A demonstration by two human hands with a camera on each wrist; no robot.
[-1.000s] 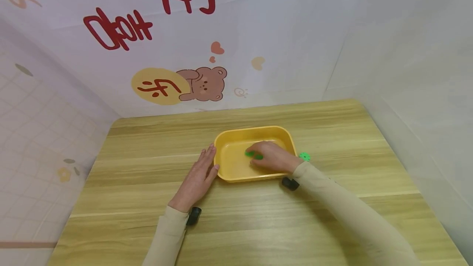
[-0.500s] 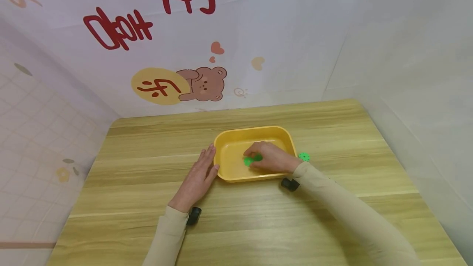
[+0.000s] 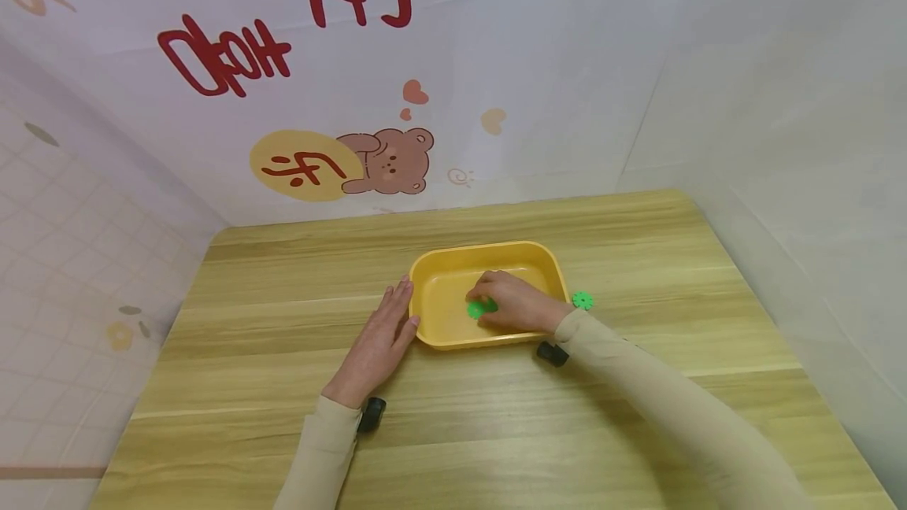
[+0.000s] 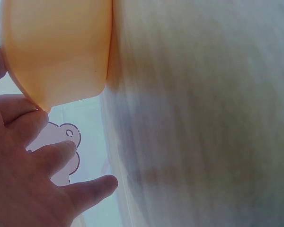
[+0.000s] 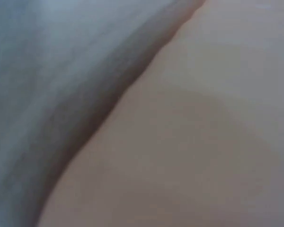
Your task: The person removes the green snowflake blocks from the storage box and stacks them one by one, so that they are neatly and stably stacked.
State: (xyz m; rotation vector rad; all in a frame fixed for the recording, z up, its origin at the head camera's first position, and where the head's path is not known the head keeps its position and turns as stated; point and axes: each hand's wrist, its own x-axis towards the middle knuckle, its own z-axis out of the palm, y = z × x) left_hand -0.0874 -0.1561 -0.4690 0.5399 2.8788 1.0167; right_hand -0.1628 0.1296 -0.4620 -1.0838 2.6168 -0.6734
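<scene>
- Left hand [image 3: 375, 345] has its fingers extended and relaxed, touching the end of a yellow, round-cornered plastic tray [image 3: 437, 330] without clasping it. I judge that enough to steady it; I would add only light pressure, so the tray doesn't slide towards the right hand [image 3: 520, 303].
- That right hand is inside the tray, fingers and thumb curled in about the green pieces. I cannot tell whether the pinch has actually caught one; the right wrist's view is too blurred to help.
- Between its fingertips shows a small green notched disc [image 3: 475, 311], plastic by its look; a second green piece [image 3: 492, 304], partly covered, sits closer to the palm. Whether they are joined or separate, I can't make out.
- For thin pieces like these, I would work the thumb against an edge, tip it up, then pinch face to face, checking that only the wanted piece comes along.
- Another flat green disc [image 3: 583, 301] lies on the wood-grain table [image 3: 453, 431], outside the tray, just beyond the right wrist. I'd mind the sleeve there.
- With the small black wrist device [image 3: 552, 353] just beside the near rim, I would lift straight up before moving sideways.
</scene>
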